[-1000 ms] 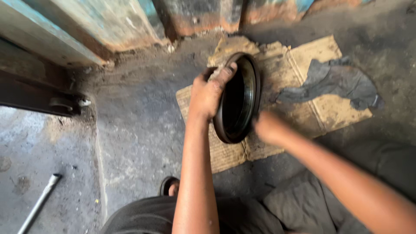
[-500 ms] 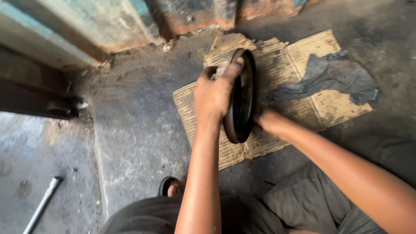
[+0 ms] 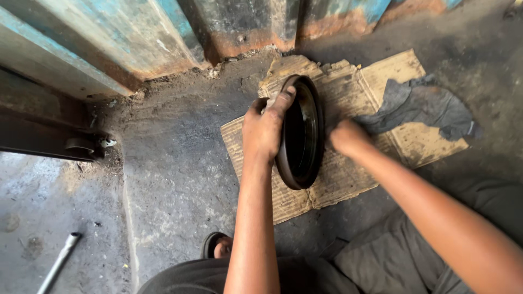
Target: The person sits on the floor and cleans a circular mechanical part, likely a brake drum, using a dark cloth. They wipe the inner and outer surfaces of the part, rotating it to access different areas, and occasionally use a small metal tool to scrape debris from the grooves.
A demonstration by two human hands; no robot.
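Left hand [image 3: 267,130] grips the ring [image 3: 302,133], upright on its edge on cardboard [image 3: 348,174]. Right hand [image 3: 346,136], at the ring's 3 o'clock; grip cannot be determined. Rag [image 3: 425,106] farther toward 3 o'clock.

1. Single head-worn view, looking steeply down from above the person's arms.
2. It faces the floor [image 3: 163,179] near a wall [image 3: 163,38] along the frame's top.
3. Close range: forearms fill the lower frame.
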